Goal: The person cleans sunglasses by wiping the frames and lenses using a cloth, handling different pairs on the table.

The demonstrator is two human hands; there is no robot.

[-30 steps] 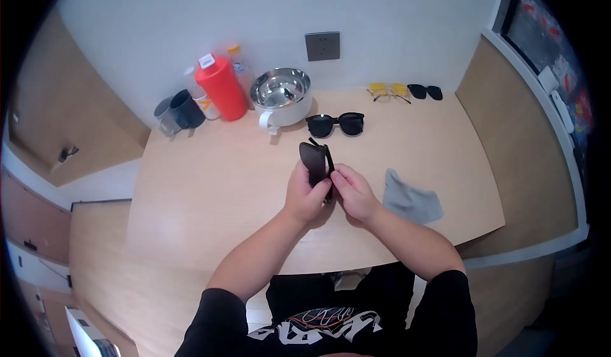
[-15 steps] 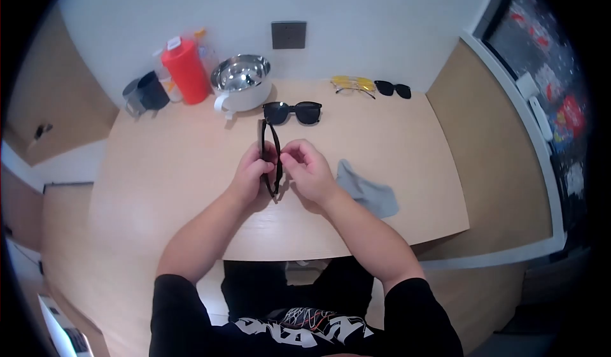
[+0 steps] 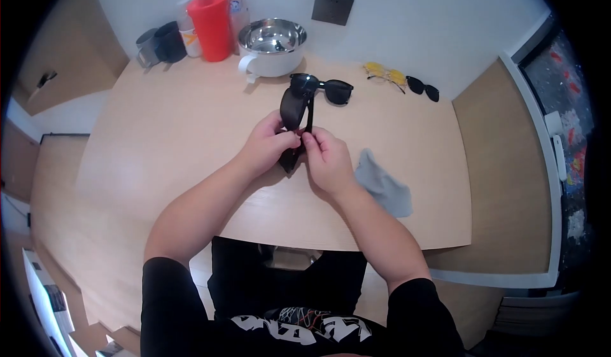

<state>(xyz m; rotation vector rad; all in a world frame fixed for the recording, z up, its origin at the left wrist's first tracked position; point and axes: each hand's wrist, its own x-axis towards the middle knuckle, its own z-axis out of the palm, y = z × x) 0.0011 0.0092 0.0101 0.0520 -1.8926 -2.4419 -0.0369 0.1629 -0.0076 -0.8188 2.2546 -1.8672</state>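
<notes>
A pair of dark sunglasses is held upright above the table between my two hands, one lens turned partly toward me. My left hand is closed around the frame near its middle, thumb in front. The fingers of my right hand pinch at the black temple side, close to my left thumb. Just beyond lies a second pair of black sunglasses on the table, its left lens partly overlapped by the held pair. To the right of my right hand rests a crumpled grey cloth.
At the back stand a white-handled steel bowl, a red jug, dark mugs and bottles. Yellow-lensed glasses and small dark sunglasses lie at the back right. A wooden side panel bounds the table.
The sunglasses in my hands have turned from edge-on, so a lens now shows. My view has shifted, and both hands sit slightly higher and further right in it.
</notes>
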